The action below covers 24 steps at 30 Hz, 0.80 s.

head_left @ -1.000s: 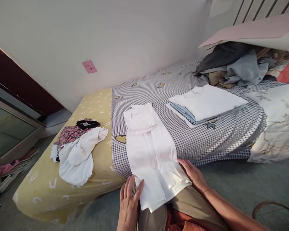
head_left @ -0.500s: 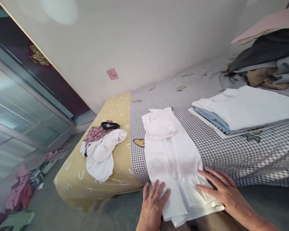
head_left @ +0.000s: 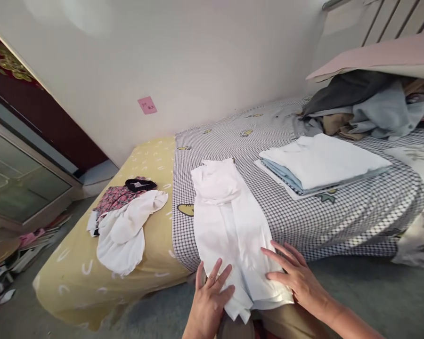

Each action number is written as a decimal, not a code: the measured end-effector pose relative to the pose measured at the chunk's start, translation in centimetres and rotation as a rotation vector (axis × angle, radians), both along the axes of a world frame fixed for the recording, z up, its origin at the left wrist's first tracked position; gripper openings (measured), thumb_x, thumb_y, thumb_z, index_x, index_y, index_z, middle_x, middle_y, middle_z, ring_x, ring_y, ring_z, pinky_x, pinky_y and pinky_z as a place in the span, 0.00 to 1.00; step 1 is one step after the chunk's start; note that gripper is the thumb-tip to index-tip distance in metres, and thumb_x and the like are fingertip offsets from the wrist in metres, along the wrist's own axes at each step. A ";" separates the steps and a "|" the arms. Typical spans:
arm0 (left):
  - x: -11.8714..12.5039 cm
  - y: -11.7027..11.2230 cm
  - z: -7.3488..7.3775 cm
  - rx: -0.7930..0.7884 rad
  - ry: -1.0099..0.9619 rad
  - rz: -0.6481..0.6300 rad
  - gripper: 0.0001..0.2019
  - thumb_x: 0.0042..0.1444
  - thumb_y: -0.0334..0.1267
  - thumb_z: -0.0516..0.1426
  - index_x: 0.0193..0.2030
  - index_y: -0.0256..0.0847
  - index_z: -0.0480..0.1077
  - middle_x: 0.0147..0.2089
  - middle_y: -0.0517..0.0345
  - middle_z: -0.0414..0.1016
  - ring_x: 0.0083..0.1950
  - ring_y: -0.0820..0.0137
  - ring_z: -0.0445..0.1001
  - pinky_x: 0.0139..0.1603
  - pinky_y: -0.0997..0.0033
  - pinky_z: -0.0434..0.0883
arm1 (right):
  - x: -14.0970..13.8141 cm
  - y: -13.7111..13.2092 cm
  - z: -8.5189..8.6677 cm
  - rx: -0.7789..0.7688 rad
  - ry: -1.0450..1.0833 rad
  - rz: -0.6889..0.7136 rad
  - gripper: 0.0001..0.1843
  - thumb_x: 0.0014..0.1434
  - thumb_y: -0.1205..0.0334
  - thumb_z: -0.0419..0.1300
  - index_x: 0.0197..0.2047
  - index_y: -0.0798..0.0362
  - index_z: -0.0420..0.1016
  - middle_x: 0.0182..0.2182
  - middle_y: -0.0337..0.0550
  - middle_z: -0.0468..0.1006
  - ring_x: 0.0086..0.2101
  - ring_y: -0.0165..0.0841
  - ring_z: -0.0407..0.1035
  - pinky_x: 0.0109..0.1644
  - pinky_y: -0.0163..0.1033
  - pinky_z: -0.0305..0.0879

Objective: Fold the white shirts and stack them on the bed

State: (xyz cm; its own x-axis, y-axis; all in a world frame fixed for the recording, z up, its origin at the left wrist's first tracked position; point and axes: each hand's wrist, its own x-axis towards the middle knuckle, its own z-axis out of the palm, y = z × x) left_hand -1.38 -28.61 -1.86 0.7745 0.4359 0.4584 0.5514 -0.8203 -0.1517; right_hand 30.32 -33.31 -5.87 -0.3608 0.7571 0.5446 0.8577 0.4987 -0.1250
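Note:
A white garment [head_left: 229,216], folded long and narrow, lies on the checked bedcover. Its near end hangs over the bed's front edge onto my lap. My left hand [head_left: 211,296] rests on the garment's lower left side with fingers spread. On the lower right side lies my right hand [head_left: 295,275], its fingers stretched flat over the cloth. Neither hand grips the fabric. To the right is a stack of folded clothes [head_left: 321,162], white on top with light blue beneath. A crumpled white and floral garment pile [head_left: 125,226] lies to the left on the yellow sheet.
The bed has a yellow sheet [head_left: 74,287] at left and a checked cover [head_left: 346,219] at right. Dark and grey clothes [head_left: 378,106] are heaped under a pink-edged board or pad [head_left: 381,59] at the back right. A pink note [head_left: 147,105] is on the wall.
The view has swung to the right, so things appear shifted left. Both hands stay on the white garment's lower end; the garment's bottom edge has drawn in a little.

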 end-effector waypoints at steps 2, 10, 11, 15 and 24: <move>0.0 0.0 0.3 -0.020 -0.032 -0.009 0.07 0.63 0.34 0.60 0.38 0.51 0.78 0.69 0.69 0.72 0.78 0.65 0.54 0.80 0.47 0.27 | 0.2 -0.4 0.4 -0.016 0.040 -0.012 0.13 0.62 0.68 0.59 0.39 0.42 0.82 0.68 0.37 0.68 0.70 0.43 0.53 0.67 0.56 0.56; -1.1 -0.2 1.4 -0.253 -0.371 0.096 0.14 0.69 0.35 0.50 0.40 0.49 0.77 0.46 0.60 0.87 0.64 0.65 0.76 0.81 0.44 0.36 | 1.8 -1.4 3.6 -0.062 0.164 -0.043 0.09 0.66 0.59 0.60 0.39 0.41 0.83 0.71 0.36 0.64 0.71 0.47 0.52 0.70 0.62 0.54; -1.1 -0.2 1.7 -0.273 -0.421 0.107 0.15 0.70 0.35 0.49 0.40 0.49 0.77 0.45 0.60 0.87 0.62 0.65 0.77 0.81 0.43 0.37 | 2.0 -1.4 4.3 -0.079 0.172 -0.035 0.09 0.66 0.57 0.61 0.39 0.40 0.84 0.70 0.36 0.65 0.71 0.48 0.51 0.71 0.63 0.54; -0.3 -0.3 2.9 -0.300 -0.547 0.078 0.15 0.71 0.37 0.48 0.41 0.49 0.76 0.43 0.60 0.87 0.56 0.67 0.81 0.81 0.45 0.42 | 2.5 -0.8 6.3 -0.185 0.214 0.058 0.08 0.66 0.53 0.62 0.39 0.40 0.84 0.63 0.38 0.75 0.71 0.46 0.53 0.73 0.62 0.52; -1.1 -1.2 2.6 -0.367 -0.498 -0.020 0.26 0.69 0.59 0.43 0.44 0.48 0.77 0.44 0.57 0.87 0.49 0.68 0.84 0.61 0.67 0.76 | 3.0 -0.5 5.7 -0.427 0.421 0.210 0.07 0.67 0.57 0.62 0.44 0.39 0.82 0.44 0.37 0.87 0.56 0.42 0.76 0.72 0.58 0.58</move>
State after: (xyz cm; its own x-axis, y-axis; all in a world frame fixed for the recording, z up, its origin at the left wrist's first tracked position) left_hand -2.50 -29.82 0.74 0.5159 0.6215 0.5895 0.4676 -0.7809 0.4141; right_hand 33.34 -33.85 -0.21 -0.3461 0.8751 0.3383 0.5808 0.4830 -0.6553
